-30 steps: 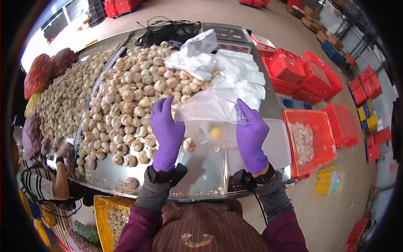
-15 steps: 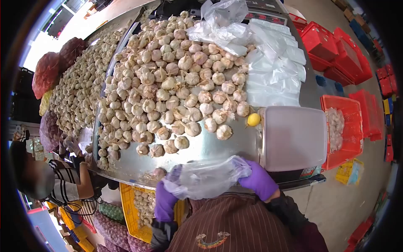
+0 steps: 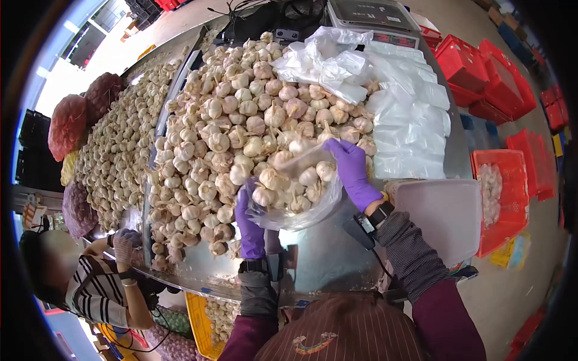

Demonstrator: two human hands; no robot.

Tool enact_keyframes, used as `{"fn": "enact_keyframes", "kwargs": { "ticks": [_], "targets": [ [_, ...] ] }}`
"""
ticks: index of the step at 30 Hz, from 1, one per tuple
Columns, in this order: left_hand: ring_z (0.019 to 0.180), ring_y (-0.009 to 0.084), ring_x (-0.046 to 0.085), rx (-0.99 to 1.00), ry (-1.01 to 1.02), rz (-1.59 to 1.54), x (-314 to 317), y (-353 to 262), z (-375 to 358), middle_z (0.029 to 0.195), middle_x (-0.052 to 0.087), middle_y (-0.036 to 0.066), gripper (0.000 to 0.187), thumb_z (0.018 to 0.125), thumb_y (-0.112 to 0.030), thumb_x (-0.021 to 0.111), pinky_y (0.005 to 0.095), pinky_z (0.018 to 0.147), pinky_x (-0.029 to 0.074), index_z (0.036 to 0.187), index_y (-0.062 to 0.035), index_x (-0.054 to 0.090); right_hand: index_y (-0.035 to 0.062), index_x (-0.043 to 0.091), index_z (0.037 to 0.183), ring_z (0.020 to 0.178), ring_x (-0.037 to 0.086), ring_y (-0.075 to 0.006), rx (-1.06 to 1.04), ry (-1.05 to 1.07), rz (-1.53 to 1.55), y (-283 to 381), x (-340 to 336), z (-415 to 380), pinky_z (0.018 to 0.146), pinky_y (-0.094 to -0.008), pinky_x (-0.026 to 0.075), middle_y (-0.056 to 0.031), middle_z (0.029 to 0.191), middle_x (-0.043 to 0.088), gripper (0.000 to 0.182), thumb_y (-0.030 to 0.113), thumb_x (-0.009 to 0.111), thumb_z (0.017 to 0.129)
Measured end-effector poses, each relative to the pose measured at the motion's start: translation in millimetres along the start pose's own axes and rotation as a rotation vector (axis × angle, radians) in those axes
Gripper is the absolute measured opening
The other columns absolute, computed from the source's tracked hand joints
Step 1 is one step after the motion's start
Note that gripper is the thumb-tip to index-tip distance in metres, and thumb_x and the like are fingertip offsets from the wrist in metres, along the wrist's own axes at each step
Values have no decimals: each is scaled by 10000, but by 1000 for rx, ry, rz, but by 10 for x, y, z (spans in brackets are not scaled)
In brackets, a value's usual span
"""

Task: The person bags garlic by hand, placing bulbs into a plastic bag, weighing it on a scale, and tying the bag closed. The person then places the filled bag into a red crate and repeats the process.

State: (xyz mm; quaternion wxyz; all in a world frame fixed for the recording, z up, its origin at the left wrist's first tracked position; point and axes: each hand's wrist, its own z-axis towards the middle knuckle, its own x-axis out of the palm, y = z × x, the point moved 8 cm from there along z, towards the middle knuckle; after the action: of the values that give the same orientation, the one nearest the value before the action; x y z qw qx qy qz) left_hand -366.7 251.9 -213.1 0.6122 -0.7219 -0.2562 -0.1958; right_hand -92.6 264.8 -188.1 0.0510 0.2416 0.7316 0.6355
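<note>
Both my hands wear purple gloves and hold a clear plastic bag (image 3: 295, 224) by its rim, at the front edge of a heap of garlic bulbs (image 3: 205, 129). My left hand (image 3: 249, 224) is closed on the bag's left side. On the right rim, the fingers of my right hand (image 3: 352, 168) pinch the plastic. Several garlic bulbs show inside the spread mouth of the bag, which faces the heap. The bag's underside rests near the metal table (image 3: 325, 265); whether it touches cannot be made out.
Flat plastic bags (image 3: 409, 132) lie stacked right of the heap, with a scale (image 3: 373, 15) behind. A grey-lidded box (image 3: 439, 213) stands at the right, beside a red crate (image 3: 506, 204). At the left, a person in a striped shirt (image 3: 99, 283) works at another garlic pile (image 3: 120, 150).
My hands have moved forward from near my body to the heap. The bag, flat and empty before, is now open with garlic bulbs in it. The view has shifted slightly.
</note>
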Motion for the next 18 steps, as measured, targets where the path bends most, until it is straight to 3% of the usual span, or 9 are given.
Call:
{"fn": "enact_keyframes", "kwargs": {
  "ticks": [1, 3, 5, 7, 8, 10, 13, 16, 18],
  "targets": [
    [944, 120, 540, 35, -37, 137, -130, -123, 31, 1088, 568, 66, 369, 921, -268, 435, 248, 807, 434, 1165, 1, 498, -7, 636, 887, 719, 553, -65, -168, -49, -101, 252, -28, -53, 660, -198, 439, -21, 786, 630, 193, 165, 551, 871],
    [867, 68, 518, 80, -136, 323, -78, -397, -10, 1102, 571, 48, 370, 930, -280, 412, 213, 726, 407, 1186, -26, 494, -10, 640, 855, 671, 502, -48, -153, -90, -93, 572, -127, -212, 626, -193, 405, -2, 759, 622, 203, 175, 556, 868],
    [717, 23, 488, 85, -156, 369, 430, -709, -137, 1114, 574, -9, 363, 916, -318, 445, 195, 624, 394, 1169, -70, 521, 5, 653, 816, 598, 411, -23, -96, -167, 53, 841, -294, -356, 570, -183, 343, 18, 737, 618, 206, 181, 560, 869],
    [708, 21, 490, 56, -126, 369, 1131, -909, -403, 1116, 573, -18, 359, 915, -324, 448, 180, 611, 389, 1166, -79, 524, 12, 656, 814, 601, 418, -24, -261, -234, 47, 1416, -564, -594, 576, -183, 351, 21, 724, 612, 190, 172, 566, 866],
    [699, 20, 493, 6, -101, 378, 1452, -924, -570, 1117, 572, -26, 355, 913, -329, 450, 166, 598, 384, 1162, -88, 527, 16, 661, 832, 621, 448, -29, -90, -276, 34, 1646, -748, -742, 597, -186, 360, 3, 753, 631, 173, 159, 569, 862],
    [708, 19, 494, -32, -46, 360, 1976, -892, -873, 1108, 585, -3, 351, 918, -322, 438, 157, 611, 375, 1154, -80, 529, 30, 660, 863, 517, 410, -4, -194, -262, -7, 2183, -1132, -959, 476, -168, 313, -9, 802, 655, 158, 164, 577, 853],
    [701, 16, 486, -107, 102, 220, 2569, -398, -1195, 1130, 583, 53, 332, 920, -287, 420, 145, 616, 373, 1147, -69, 523, 38, 648, 898, 522, 418, 14, -168, -272, -148, 2649, -1787, -1254, 441, -157, 299, 1, 849, 649, 180, 179, 543, 865],
    [1067, 173, 491, -269, 264, 179, 2827, 601, -1512, 1169, 556, 92, 404, 903, -330, 425, 284, 936, 286, 1152, -24, 514, 24, 642, 923, 638, 501, -27, -100, -266, -184, 2524, -2513, -1342, 548, -177, 377, -12, 889, 639, 197, 178, 536, 862],
    [994, 161, 528, -450, 370, 213, 2751, 1237, -1627, 1046, 606, 90, 417, 909, -324, 414, 274, 889, 347, 1122, 16, 528, 15, 639, 943, 721, 544, -53, -65, -274, -194, 2297, -2904, -1376, 622, -195, 417, -22, 909, 633, 209, 176, 538, 857]
  ]
}}
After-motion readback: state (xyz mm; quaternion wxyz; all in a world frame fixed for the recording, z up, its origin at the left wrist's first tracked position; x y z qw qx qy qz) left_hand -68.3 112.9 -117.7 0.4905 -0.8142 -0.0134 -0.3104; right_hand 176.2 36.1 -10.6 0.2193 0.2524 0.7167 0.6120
